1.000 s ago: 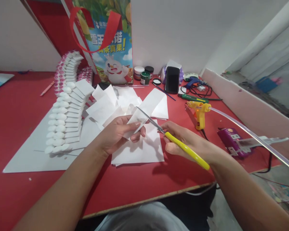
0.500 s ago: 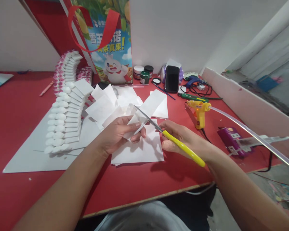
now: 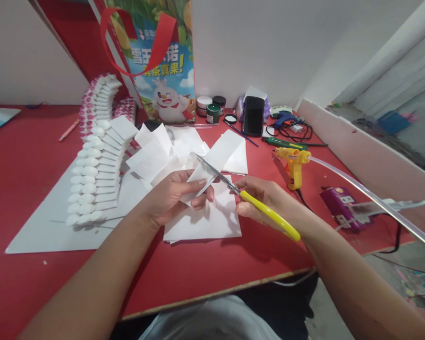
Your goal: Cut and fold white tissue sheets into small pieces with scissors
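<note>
My left hand (image 3: pixel 179 196) pinches a white paper strip (image 3: pixel 224 150) between thumb and fingers, holding it up at a slant. In my right hand (image 3: pixel 265 198) is a pair of scissors (image 3: pixel 269 213) with yellow handles; its metal blades lie across the strip, pointing up and left. Some of the right fingers are hidden behind the handles. Below my hands lie stacked white paper sheets (image 3: pixel 201 224). Behind them is a loose heap of cut white paper pieces (image 3: pixel 150 158).
Left stands a curved row of folded white pieces with oval tips (image 3: pixel 88 186) on a grey board (image 3: pixel 38 231). To the right are a yellow glue gun (image 3: pixel 294 170) with a long glue stick and a purple power strip (image 3: pixel 343 208). Paint jars (image 3: pixel 213 113), a phone (image 3: pixel 253 115) and a printed bag (image 3: pixel 170 94) stand behind.
The scissors' handles have shifted slightly up and left, and the lower part of the strip near the left fingers sits at a different angle. Both hands stay nearly in place.
</note>
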Demonstrator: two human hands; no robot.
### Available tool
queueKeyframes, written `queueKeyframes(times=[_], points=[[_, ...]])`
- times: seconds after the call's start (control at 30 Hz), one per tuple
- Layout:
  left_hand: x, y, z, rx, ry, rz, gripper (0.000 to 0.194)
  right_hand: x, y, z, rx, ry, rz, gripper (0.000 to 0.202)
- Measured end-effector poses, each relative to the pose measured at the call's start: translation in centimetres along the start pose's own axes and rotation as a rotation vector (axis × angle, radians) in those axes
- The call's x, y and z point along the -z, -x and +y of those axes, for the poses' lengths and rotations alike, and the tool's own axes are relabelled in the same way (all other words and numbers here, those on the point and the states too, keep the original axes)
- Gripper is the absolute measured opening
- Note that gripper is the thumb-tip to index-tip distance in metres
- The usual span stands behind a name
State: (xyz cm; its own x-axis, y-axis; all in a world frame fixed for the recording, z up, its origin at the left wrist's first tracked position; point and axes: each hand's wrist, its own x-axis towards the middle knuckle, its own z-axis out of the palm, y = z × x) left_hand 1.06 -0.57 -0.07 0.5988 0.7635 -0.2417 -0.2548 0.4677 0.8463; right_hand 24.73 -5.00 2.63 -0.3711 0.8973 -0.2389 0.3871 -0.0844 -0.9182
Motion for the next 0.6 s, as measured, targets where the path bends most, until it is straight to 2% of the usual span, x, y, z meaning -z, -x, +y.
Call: queueKeyframes(times=[0.23, 0.37, 0.43, 0.5, 0.6], points=[[-0.1, 0.0, 0.0, 0.005, 0.072, -0.006, 0.009, -0.5, -0.8, 0.8, -0.033, 0.004, 0.126, 0.054], [0.2, -0.4, 0.0, 0.038, 0.156, 0.085, 0.015, -0.4, -0.8, 0.7, -0.118, -0.055, 0.194, 0.058], [0.2, -0.6, 0.2, 0.043, 0.276, 0.153, 0.025, -0.1, -0.5, 0.4, -0.114, 0.106, 0.314, 0.057], [0.2, -0.6, 0.5, -0.004, 0.418, 0.174, 0.036, 0.4, 0.0, 0.0, -0.147, 0.409, 0.438, 0.053], [0.3, -0.1, 0.9, -0.200, 0.502, 0.158, 0.043, 1.0, 0.8, -0.7, -0.352, 0.892, 0.479, 0.047]])
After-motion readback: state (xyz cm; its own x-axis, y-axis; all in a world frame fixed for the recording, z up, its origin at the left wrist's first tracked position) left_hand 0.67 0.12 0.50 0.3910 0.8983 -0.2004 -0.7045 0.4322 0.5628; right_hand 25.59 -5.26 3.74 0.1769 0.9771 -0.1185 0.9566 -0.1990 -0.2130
